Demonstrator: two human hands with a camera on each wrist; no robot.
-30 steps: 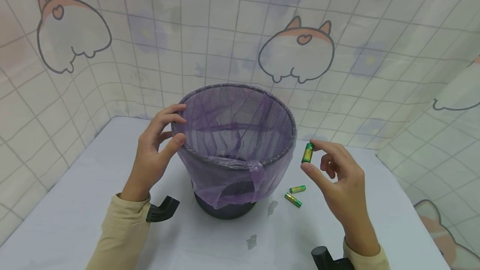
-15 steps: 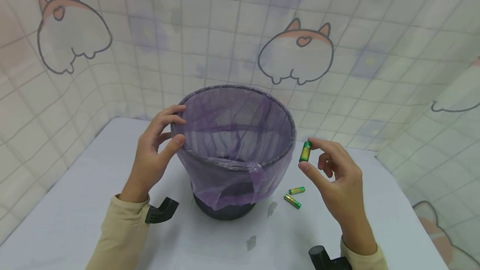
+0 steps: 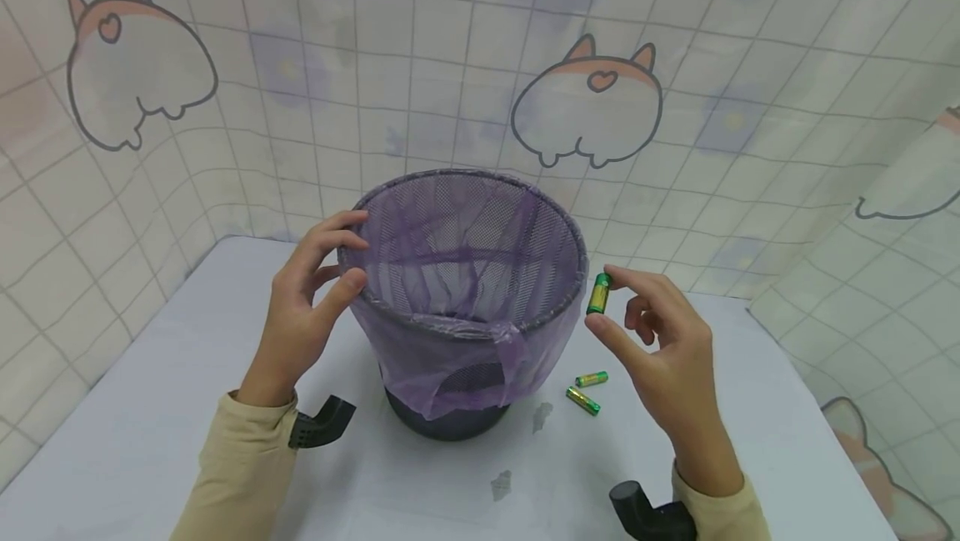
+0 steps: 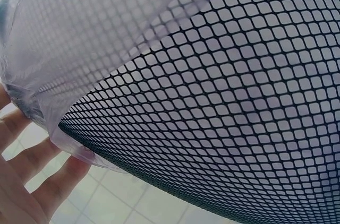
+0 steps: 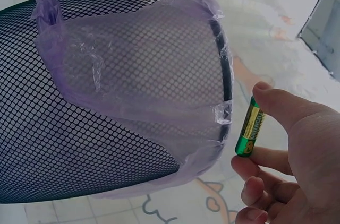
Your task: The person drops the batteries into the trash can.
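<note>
A dark mesh wastebasket [image 3: 450, 424] stands on the white table, lined with a translucent purple bag [image 3: 465, 374] folded over its rim. My left hand [image 3: 300, 308] grips the left side of that rim, thumb toward the front and fingers over the edge; the left wrist view shows its fingers [image 4: 58, 181] beside the bag and mesh. Just right of the rim, my right hand [image 3: 667, 349] pinches a green and yellow battery [image 3: 598, 293] by its two ends between thumb and finger. The right wrist view has this battery [image 5: 248, 131] near the rim, apart from it.
Two more green batteries, one [image 3: 592, 378] behind the other [image 3: 582, 401], lie on the white table [image 3: 360, 491] right of the basket. Grey patches [image 3: 501, 485] mark the tabletop. A tiled-pattern curtain [image 3: 435, 49] with cartoon animals hangs behind and along both sides.
My right hand has moved left and slightly up with the battery, closer to the basket's rim. The left hand keeps its hold; the two loose batteries stay where they lay.
</note>
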